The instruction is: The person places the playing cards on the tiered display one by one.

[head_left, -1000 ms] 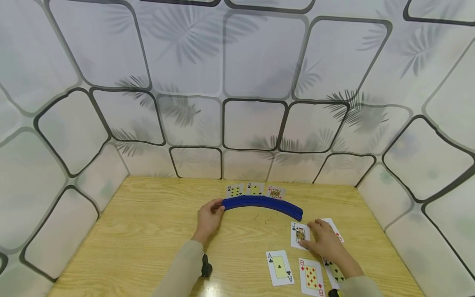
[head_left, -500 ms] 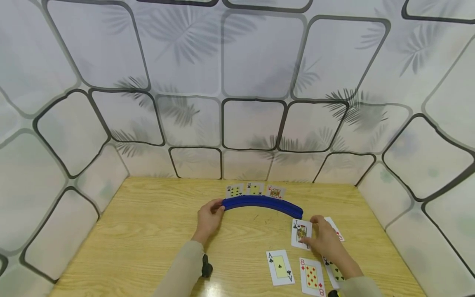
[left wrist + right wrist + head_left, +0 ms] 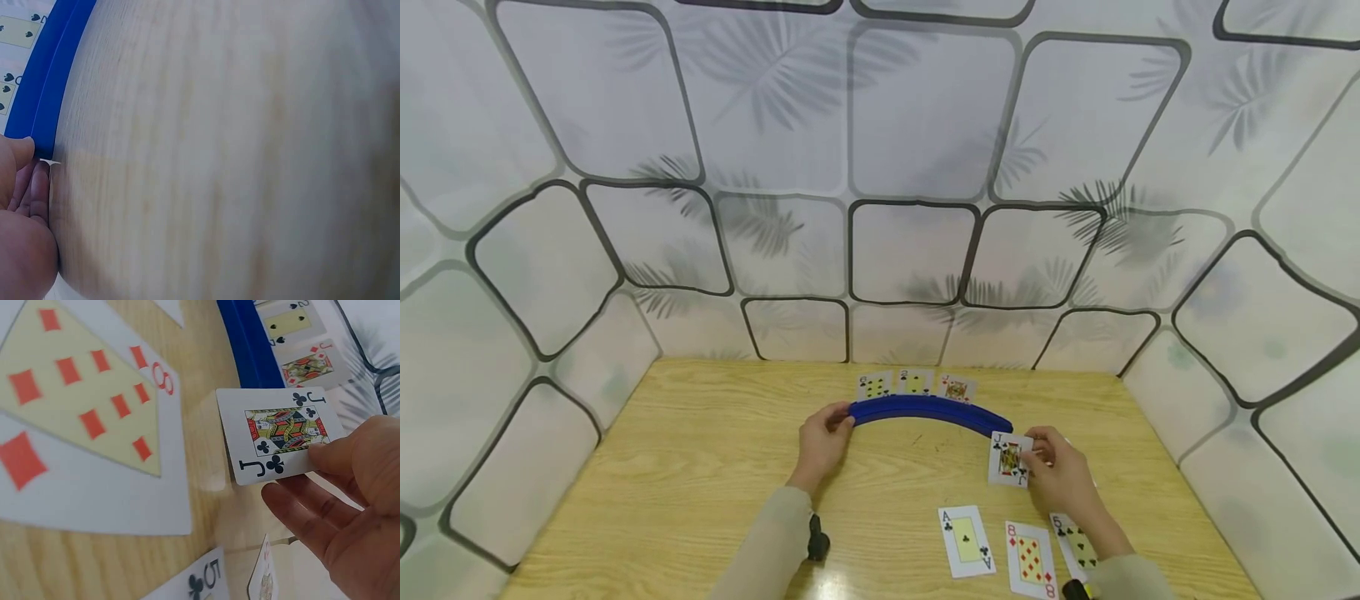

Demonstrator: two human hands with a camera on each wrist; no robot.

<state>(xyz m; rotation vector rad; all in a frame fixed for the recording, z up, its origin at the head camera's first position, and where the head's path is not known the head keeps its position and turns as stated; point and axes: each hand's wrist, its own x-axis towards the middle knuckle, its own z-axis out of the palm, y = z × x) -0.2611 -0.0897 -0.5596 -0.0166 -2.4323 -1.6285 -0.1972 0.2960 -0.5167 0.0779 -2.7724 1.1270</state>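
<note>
A curved blue card holder [image 3: 925, 407] stands near the back of the table. Three playing cards rise from it: a six of spades [image 3: 874, 386], a two of spades [image 3: 917, 382] and a jack of diamonds [image 3: 957, 388]. My left hand [image 3: 822, 442] pinches the holder's left end, its thumb over the blue edge in the left wrist view. Between thumb and fingers, my right hand [image 3: 1066, 473] holds a jack of clubs [image 3: 281, 434] face up. That card is lifted off the wood, just in front of the holder's right end.
On the wooden table [image 3: 700, 467] lie an ace of clubs [image 3: 966, 542], an eight of diamonds [image 3: 1030, 560] and a five of clubs [image 3: 1072, 542], partly under the right forearm. Another red card [image 3: 265, 575] is mostly hidden behind the right hand. Patterned walls enclose the back and sides.
My right hand has picked the jack of clubs up off the table and moved it slightly away from me, toward the holder's right end. My left hand has stayed still.
</note>
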